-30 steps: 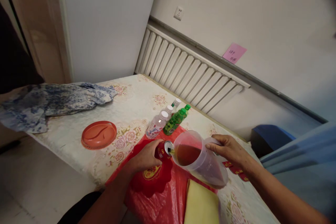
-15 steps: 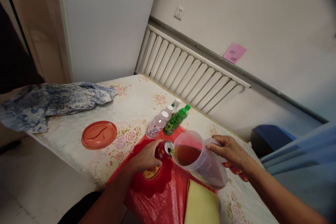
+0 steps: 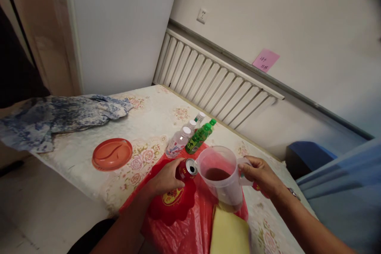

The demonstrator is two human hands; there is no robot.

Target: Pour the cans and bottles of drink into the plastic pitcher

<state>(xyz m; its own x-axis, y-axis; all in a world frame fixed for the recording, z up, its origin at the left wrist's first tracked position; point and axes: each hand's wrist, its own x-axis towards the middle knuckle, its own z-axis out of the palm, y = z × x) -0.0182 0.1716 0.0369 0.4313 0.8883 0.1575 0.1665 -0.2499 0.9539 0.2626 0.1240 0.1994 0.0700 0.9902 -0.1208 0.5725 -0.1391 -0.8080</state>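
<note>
1. Two things are in hand: the left hand [image 3: 163,176] has thumb and fingers curled around a red can [image 3: 188,170], while the right hand [image 3: 262,171] has its fingers closed around the handle of a translucent pitcher [image 3: 229,195].
2. The can sits at the pitcher's left rim, its opened top turned toward the pitcher; whether the rims touch, I cannot tell. If the can tips while outside the mouth, any drink left in it could run down the wall onto the red plastic sheet [image 3: 193,228].
3. The pitcher leans toward the can, held by its handle alone. A loosening grip or a sharper lean could swing its weight and slop the contents over the lip.
4. Its base is close to a folded yellow cloth [image 3: 229,232]; contact is unclear, but setting down on that edge could leave it rocking.
5. An elbow or can pushed forward might knock over the white-capped bottles [image 3: 176,145] or green bottles [image 3: 197,139] standing just beyond.
6. Inside the pitcher is reddish-brown liquid [image 3: 217,174], well below the rim. The can's contents are hidden behind its small dark opening.
7. Caps are on the bottles; their fill levels are hard to read. A shallow orange dish [image 3: 112,154] lies well apart, on the flowered tablecloth [image 3: 149,105].
</note>
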